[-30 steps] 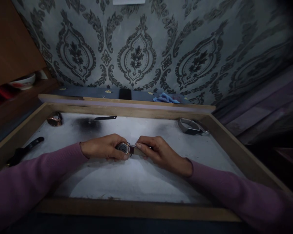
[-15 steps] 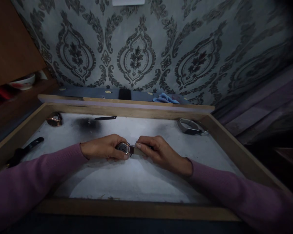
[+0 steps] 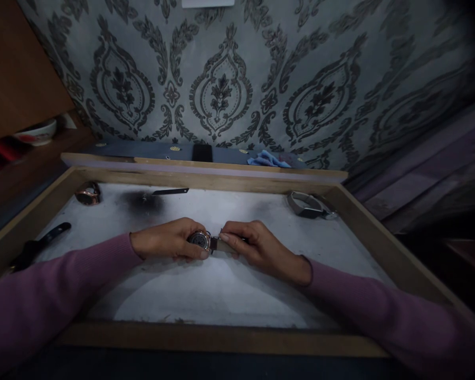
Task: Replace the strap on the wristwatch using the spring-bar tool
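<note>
My left hand (image 3: 178,240) is closed around the case of a wristwatch (image 3: 200,240), its thumb along the near edge of the round dark dial. From the right side of the case a short flat strap (image 3: 224,246) runs under the fingers of my right hand (image 3: 249,245). That hand pinches the strap between thumb and bent forefinger. A small dark end shows beside the forefinger; what it belongs to is hidden. Both hands are over the white bottom of a shallow wooden tray (image 3: 221,335).
Inside the tray lie a rose-gold watch (image 3: 87,194) at the far left, a black-strapped watch (image 3: 41,245) by my left sleeve, a dark blade (image 3: 170,191) near the back, and a silver-grey watch (image 3: 306,206) at the back right. A blue cloth (image 3: 268,159) rests behind the rim.
</note>
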Demonstrator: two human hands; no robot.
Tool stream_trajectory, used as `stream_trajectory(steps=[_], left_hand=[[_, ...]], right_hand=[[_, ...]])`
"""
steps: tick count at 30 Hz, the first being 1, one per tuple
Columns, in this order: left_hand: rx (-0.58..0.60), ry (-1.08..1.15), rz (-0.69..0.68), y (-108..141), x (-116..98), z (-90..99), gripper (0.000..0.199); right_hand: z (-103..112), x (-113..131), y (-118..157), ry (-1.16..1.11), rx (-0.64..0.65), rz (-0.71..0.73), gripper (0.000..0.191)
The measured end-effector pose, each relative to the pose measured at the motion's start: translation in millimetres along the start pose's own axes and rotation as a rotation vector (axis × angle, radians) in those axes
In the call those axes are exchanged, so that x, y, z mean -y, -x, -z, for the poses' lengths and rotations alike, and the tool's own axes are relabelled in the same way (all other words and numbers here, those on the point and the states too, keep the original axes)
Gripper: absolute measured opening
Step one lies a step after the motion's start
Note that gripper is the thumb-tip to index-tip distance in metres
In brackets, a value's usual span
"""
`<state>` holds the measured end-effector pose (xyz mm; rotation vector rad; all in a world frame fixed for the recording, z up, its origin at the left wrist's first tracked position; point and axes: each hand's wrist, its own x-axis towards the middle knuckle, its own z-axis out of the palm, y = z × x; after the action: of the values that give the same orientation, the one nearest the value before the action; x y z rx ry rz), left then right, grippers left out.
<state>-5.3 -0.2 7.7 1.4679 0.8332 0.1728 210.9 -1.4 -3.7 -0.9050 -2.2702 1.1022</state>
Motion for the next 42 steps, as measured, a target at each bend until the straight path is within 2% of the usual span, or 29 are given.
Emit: stream_trajectory(steps=[29,42], left_hand=[[-0.003,-0.029,0.013,-0.4,-0.5,-0.1,0.025],[0.004,0.023,-0.004,-0.4,-0.7,-1.2,0.023]], right_hand=[[-1.1,-3.2,0.2,0.019,0.0,-0.007,0.032],[-0.4,-5.9,0.2,0.033,-0.003,-0.015,0.031]])
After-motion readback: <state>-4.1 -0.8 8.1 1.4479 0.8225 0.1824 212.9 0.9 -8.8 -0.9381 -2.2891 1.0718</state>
